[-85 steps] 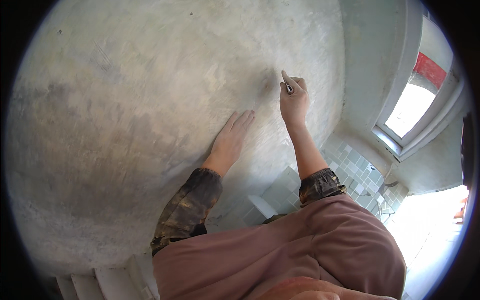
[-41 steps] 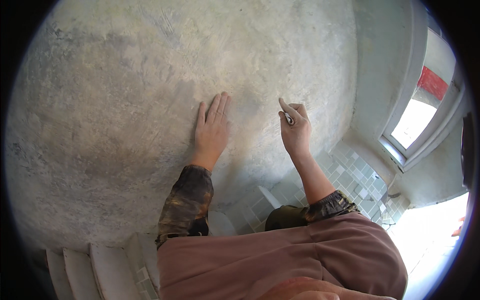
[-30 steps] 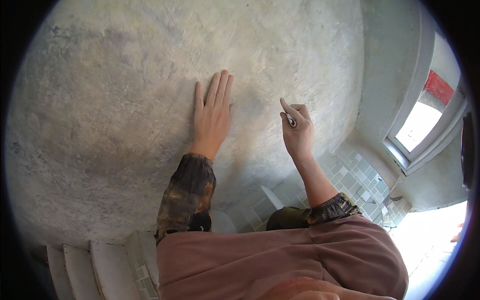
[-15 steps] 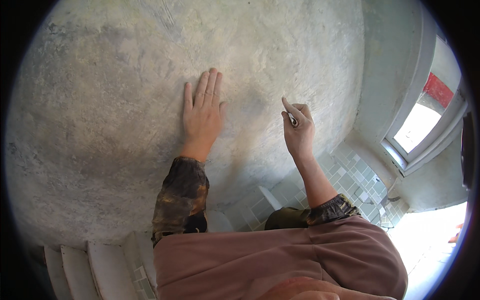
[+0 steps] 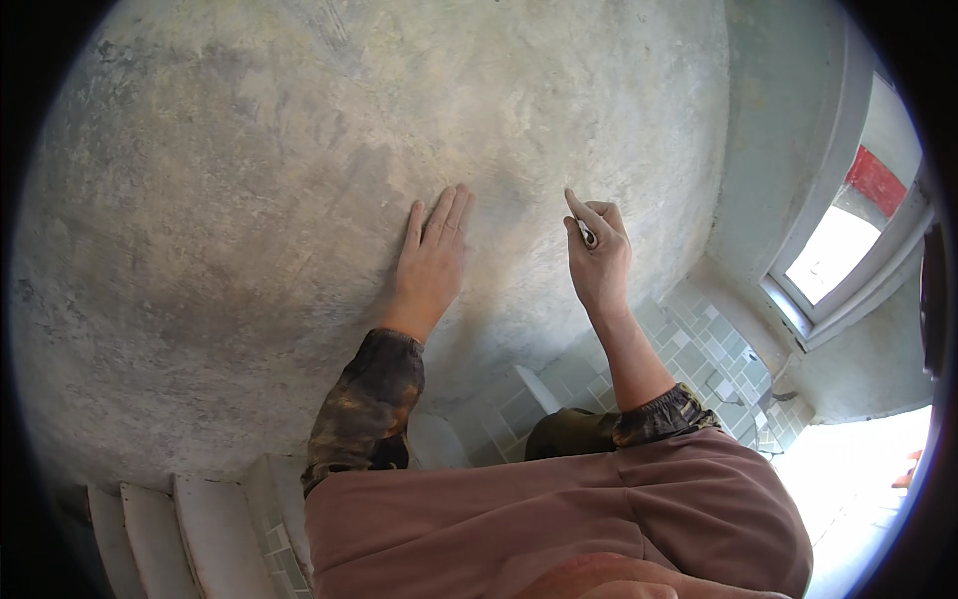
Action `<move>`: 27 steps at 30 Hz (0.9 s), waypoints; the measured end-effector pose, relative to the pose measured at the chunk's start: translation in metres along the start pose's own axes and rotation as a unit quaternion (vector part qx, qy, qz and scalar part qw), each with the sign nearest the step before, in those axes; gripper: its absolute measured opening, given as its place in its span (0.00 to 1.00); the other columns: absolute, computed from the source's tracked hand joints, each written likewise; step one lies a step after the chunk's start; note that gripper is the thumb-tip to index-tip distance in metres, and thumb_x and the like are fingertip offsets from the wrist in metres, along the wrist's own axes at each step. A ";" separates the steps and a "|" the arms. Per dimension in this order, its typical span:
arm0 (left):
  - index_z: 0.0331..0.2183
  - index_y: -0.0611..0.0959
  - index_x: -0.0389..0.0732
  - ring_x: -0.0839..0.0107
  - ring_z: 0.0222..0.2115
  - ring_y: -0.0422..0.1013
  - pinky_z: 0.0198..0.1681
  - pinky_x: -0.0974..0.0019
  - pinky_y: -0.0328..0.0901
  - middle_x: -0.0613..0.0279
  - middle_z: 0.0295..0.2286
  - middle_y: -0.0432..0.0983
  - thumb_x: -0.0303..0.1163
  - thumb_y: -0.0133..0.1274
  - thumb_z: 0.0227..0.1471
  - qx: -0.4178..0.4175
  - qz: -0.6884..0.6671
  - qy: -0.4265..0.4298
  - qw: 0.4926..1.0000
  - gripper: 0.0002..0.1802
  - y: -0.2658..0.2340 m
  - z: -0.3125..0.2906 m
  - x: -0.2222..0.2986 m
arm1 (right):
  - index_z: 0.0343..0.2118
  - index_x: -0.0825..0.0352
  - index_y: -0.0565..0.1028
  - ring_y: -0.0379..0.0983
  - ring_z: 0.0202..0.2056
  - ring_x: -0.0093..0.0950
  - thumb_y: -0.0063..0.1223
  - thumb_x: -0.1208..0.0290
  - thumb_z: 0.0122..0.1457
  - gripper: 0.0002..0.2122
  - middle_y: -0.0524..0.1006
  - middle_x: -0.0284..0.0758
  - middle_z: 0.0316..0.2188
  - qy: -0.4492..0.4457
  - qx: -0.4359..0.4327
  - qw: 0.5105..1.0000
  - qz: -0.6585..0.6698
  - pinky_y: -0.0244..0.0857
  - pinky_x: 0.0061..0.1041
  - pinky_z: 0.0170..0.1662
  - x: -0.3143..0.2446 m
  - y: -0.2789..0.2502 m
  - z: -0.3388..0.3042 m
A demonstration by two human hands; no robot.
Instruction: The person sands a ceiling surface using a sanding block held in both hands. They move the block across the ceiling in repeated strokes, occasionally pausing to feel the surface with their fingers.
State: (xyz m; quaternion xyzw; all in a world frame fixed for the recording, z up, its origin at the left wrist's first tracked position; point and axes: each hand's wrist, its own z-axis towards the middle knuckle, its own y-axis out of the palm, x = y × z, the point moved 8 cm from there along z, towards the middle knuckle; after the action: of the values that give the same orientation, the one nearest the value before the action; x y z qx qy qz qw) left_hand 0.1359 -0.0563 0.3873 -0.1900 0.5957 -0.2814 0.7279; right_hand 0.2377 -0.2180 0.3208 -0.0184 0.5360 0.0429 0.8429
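Note:
A rough plastered wall (image 5: 249,180), mottled grey and beige, fills most of the view. My left hand (image 5: 434,265) lies against it with the fingers stretched out and nothing held. To its right, my right hand (image 5: 602,255) is closed, its index finger pointing up along the wall surface. In that grip is a slim tool (image 5: 588,236); only its pale, rounded end with a dark opening shows beside the thumb. The rest of the tool is hidden by my fingers, so its kind cannot be made out.
A window (image 5: 848,220) in a pale frame is set in the adjoining wall at right. Small greenish tiles (image 5: 699,339) cover the lower wall. At lower left are whitish steps (image 5: 205,529). Bright light comes in at the lower right.
My left hand has slid down and to the right along the wall, nearer my right hand. The right hand has stayed almost in place, still gripping the slim tool.

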 end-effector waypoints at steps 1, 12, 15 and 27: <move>0.66 0.56 0.40 0.66 0.68 0.41 0.69 0.51 0.38 0.62 0.67 0.46 0.47 0.49 0.58 0.014 0.004 0.005 1.000 0.41 0.000 0.001 0.004 | 0.51 0.58 0.79 0.65 0.31 0.17 0.55 0.80 0.59 0.17 0.72 0.27 0.33 -0.002 -0.001 1.000 0.005 0.63 0.20 0.33 0.000 0.000 0.000; 0.66 0.57 0.43 0.69 0.67 0.43 0.69 0.54 0.39 0.65 0.67 0.47 0.49 0.51 0.56 0.026 0.015 0.044 0.999 0.42 0.000 0.034 0.038 | 0.49 0.52 0.79 0.77 0.33 0.33 0.58 0.80 0.50 0.22 0.76 0.29 0.39 -0.100 -0.006 0.990 -0.099 0.71 0.33 0.32 -0.007 0.030 0.004; 0.66 0.57 0.45 0.70 0.67 0.42 0.69 0.55 0.37 0.66 0.67 0.47 0.50 0.46 0.59 0.016 0.050 0.039 0.998 0.39 0.004 0.024 0.029 | 0.50 0.51 0.77 0.77 0.34 0.33 0.59 0.80 0.47 0.25 0.75 0.29 0.39 -0.129 -0.008 0.986 -0.107 0.72 0.34 0.32 -0.007 0.048 0.002; 0.65 0.59 0.44 0.66 0.67 0.45 0.68 0.47 0.42 0.64 0.66 0.49 0.44 0.53 0.55 -0.042 -0.075 -0.079 0.993 0.41 0.002 -0.047 -0.014 | 0.51 0.53 0.77 0.77 0.31 0.32 0.60 0.79 0.54 0.21 0.75 0.31 0.38 -0.129 -0.047 0.990 -0.035 0.72 0.30 0.36 -0.009 0.078 -0.016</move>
State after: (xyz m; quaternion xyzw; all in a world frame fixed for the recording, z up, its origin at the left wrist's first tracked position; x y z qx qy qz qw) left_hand 0.0890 -0.0426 0.3868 -0.2864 0.5316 -0.2937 0.7410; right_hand 0.2123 -0.1416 0.3232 -0.0705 0.4194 0.0407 0.9041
